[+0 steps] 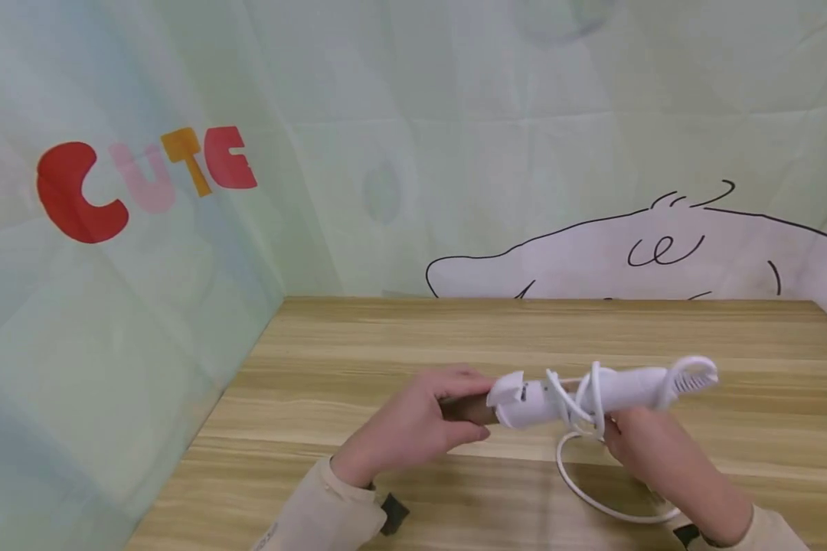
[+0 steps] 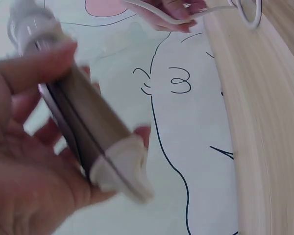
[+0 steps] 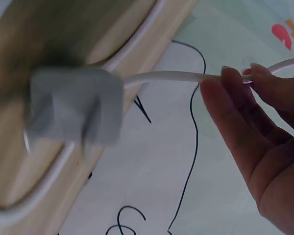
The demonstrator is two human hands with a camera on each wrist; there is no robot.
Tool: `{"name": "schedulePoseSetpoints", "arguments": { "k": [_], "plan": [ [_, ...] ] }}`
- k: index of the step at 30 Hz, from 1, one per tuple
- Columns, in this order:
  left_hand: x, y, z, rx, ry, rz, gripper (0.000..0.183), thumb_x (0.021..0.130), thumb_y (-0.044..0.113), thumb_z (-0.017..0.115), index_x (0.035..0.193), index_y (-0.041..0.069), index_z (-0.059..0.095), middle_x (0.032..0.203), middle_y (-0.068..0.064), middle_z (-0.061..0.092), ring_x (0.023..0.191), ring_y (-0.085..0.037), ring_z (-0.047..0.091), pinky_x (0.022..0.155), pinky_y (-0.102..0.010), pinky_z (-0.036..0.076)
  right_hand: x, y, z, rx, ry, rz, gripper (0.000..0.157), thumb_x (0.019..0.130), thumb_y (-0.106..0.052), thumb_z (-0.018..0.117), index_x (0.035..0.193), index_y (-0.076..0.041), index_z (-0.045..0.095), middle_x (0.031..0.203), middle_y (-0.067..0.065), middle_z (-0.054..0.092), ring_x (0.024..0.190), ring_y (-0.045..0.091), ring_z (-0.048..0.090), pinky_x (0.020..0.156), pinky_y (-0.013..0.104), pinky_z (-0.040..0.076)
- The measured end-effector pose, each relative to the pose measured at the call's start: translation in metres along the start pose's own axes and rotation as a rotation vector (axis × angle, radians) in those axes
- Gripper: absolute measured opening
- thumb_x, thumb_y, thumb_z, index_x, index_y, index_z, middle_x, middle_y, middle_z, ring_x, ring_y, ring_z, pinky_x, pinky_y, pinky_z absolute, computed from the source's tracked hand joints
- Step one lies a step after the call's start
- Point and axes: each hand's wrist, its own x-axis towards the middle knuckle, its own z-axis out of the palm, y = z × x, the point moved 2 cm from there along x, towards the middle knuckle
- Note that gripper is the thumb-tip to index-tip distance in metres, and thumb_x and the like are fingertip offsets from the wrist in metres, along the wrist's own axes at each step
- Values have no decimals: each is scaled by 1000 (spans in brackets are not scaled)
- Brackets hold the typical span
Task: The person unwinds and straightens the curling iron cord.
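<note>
A white hair straightener (image 1: 634, 389) with brown plates is held up above the table, lying nearly level in the head view. My left hand (image 1: 416, 421) grips it round the brown plate section (image 2: 95, 115), fingers on one side and thumb on the other. The white cord (image 1: 596, 398) is wound in loops about its handle, and a loose loop hangs below. With thumb and fingertips my right hand (image 3: 264, 117) pinches the cord, a short way from the plug (image 3: 76, 107). In the head view the handle partly covers my right fingers.
The wood-grain table (image 1: 358, 337) spreads under both hands. A pale printed cloth (image 1: 358, 153) stands along its back and left side, with coloured letters (image 1: 83, 191) on the left and a line-drawn figure (image 1: 579, 264) at the back.
</note>
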Motion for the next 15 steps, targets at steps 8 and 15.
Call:
{"name": "schedulePoseSetpoints", "arguments": {
  "k": [8,15],
  "plan": [
    [4,-5,0,97,209,-109,49,77,-7,78,124,4,69,106,1,68,92,-12,61,79,-29,51,-6,-15,20,187,-268,51,23,74,0,82,95,-1,72,92,4,69,74,13,63,63,31,53],
    [5,-7,2,235,229,-140,49,76,-6,79,123,5,70,103,0,68,88,-12,61,77,-28,51,-11,-23,24,224,-409,-17,40,78,-9,80,115,-1,66,110,7,66,99,24,64,83,42,54]
  ]
}}
